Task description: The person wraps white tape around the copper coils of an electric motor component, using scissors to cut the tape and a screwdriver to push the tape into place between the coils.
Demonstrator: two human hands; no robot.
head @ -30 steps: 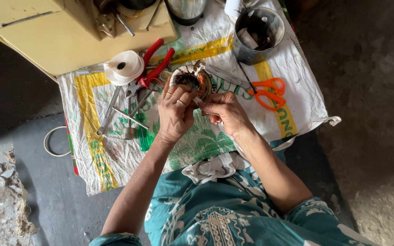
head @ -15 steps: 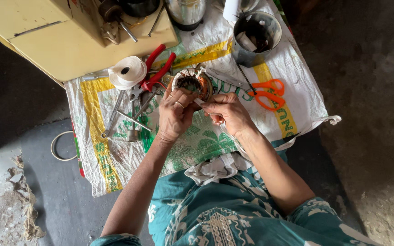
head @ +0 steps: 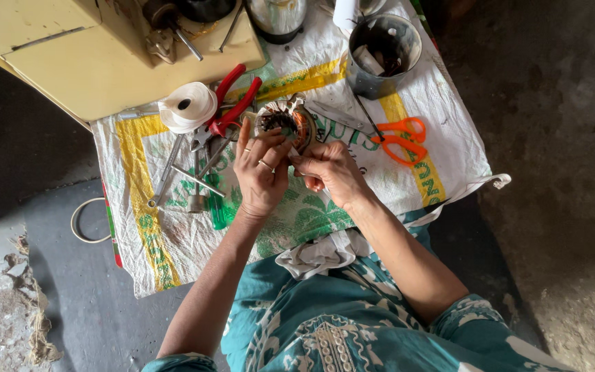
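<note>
Head view, looking straight down: the wound motor stator (head: 285, 124), a round ring of metal with copper-coloured wire coils about a dark centre, lies on the woven sack cloth (head: 173, 227) that covers the desk, at the far middle of the cloth. The left hand (head: 262, 172) rests over its near left side, fingers spread and laid on the rim, steadying rather than clamping. The right hand (head: 330, 171) is just to the right, its grip pinched closed at the near right edge of the ring; what lies between thumb and forefinger is too small to tell, possibly a wire end or a thin strip. By judgement the core is stiff and fairly heavy for its size, so it should stay put under light pressure, while the windings are thin, easily nicked and should not be squeezed. Best hold is on the outer metal rim, from two opposite sides, with fingers off the coil ends. Red-handled pliers (head: 232, 103) and a roll of white tape (head: 187, 107) lie just left of it; orange-handled scissors (head: 401, 138) lie to the right; a dark metal cup (head: 383, 55) stands at the far right.
</note>
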